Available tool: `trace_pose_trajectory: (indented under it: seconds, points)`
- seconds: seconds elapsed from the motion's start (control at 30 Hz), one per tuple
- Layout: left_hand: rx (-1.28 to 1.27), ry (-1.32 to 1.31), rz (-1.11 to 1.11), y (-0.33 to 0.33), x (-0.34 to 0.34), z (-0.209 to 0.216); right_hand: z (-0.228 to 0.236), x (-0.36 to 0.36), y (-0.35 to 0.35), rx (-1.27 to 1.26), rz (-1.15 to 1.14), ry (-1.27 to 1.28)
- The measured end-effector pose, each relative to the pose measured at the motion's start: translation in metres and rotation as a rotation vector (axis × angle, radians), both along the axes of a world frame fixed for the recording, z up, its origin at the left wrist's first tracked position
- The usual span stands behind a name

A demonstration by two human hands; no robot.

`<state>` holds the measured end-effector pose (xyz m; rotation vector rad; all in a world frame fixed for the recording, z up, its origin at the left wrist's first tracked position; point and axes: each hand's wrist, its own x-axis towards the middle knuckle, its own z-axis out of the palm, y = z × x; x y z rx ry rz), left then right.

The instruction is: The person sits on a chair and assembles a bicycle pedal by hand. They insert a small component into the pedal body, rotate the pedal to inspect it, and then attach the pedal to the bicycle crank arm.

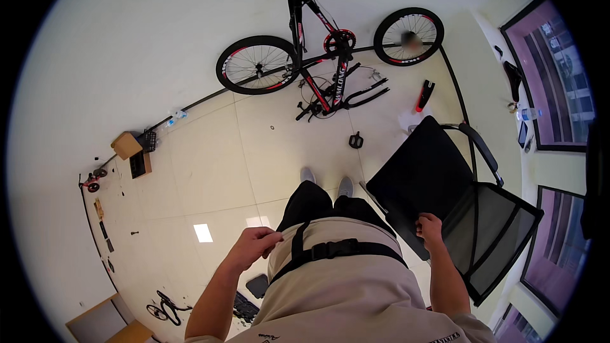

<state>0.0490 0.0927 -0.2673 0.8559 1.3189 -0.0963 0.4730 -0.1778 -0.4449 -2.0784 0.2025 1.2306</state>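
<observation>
Chair [413, 171], blk, broad-seated, mesh-backed, on pale tiled floor [197, 165] near R hand [430, 228]: fingers curled, can't tell if pinching; L hand [253, 245] fingers pressed together. Angular blk/red bike frame [341, 82], flat blk pedal [356, 141] ahead.

Bicycle wheel [401, 29], upper right of the frame: blurred at its middle. Beige shirt [346, 286] and wood-coloured unit [135, 331], lower edge: both cut off. Right hand [429, 226], lower right: palm hidden from me. Dark item [134, 234], left side: too small to identify
</observation>
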Motion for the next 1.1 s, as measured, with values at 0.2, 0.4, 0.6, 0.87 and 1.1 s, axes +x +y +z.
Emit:
trace_pose_trajectory:
  seconds: [0.2, 0.4, 0.6, 0.87, 1.1]
  points:
    - [-0.108, -0.118, -0.251, 0.065, 0.049, 0.007, -0.005, -0.008, 0.004, -0.055, -0.1, -0.04]
    - [-0.13, -0.166, -0.321, 0.134, 0.073, 0.003, -0.004, -0.057, 0.017, -0.104, -0.223, -0.074]
    - [0.262, -0.061, -0.332, 0.201, 0.081, -0.027, -0.016, -0.112, 0.029, -0.072, -0.376, -0.035]
    - [0.057, 0.346, 0.207, 0.281, -0.079, -0.186, -0.014, -0.172, 0.051, -0.065, -0.65, 0.027]
    - [-0.021, 0.335, -0.195, 0.344, -0.175, -0.254, -0.037, -0.262, 0.058, -0.112, -0.761, 0.096]
